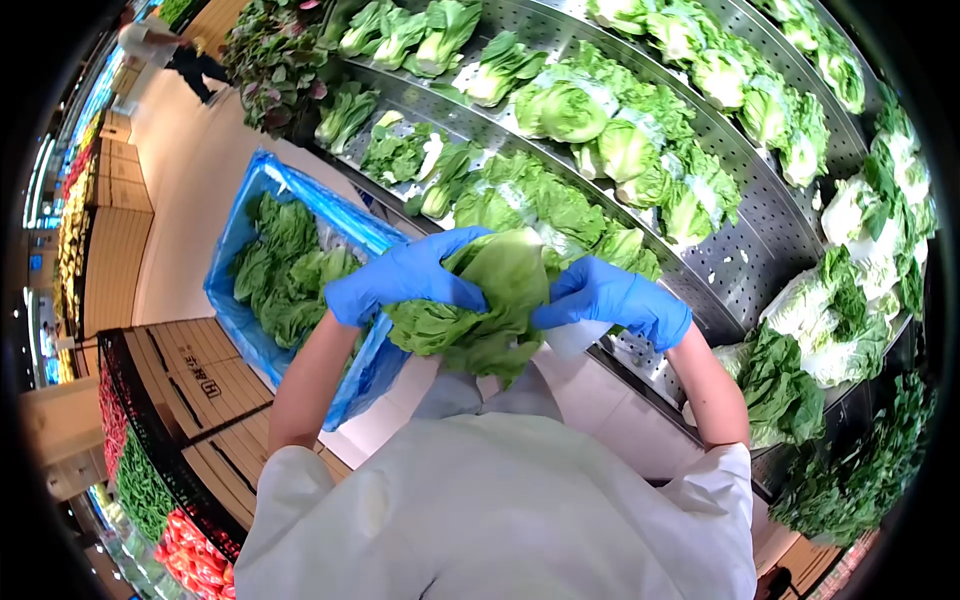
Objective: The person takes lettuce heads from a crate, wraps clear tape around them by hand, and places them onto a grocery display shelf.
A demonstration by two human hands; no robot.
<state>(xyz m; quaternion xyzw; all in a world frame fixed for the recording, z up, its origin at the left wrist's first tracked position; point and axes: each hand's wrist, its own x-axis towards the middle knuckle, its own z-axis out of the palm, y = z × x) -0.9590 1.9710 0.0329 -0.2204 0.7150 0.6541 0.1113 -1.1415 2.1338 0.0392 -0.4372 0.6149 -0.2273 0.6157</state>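
A leafy green lettuce [490,325] is held up in front of my chest. My left hand [415,278], in a blue glove, is closed around its left side, with the thumb across the leaves. My right hand [615,300], gloved too, pinches at the right edge of the lettuce with its fingers together. Beneath those fingers shows a whitish, see-through piece [577,338]; whether it is film or paper I cannot tell. Left of my hands stands a crate lined with blue plastic [228,290], with several loose lettuces [290,270] inside.
Tiered metal shelves [735,265] ahead carry rows of lettuce [570,105] and bok choy [440,35]. Chinese cabbages [830,310] lie at the right. A wooden display stand [195,385] borders my left, with red peppers [195,555] behind. A person [175,55] stands in the far aisle.
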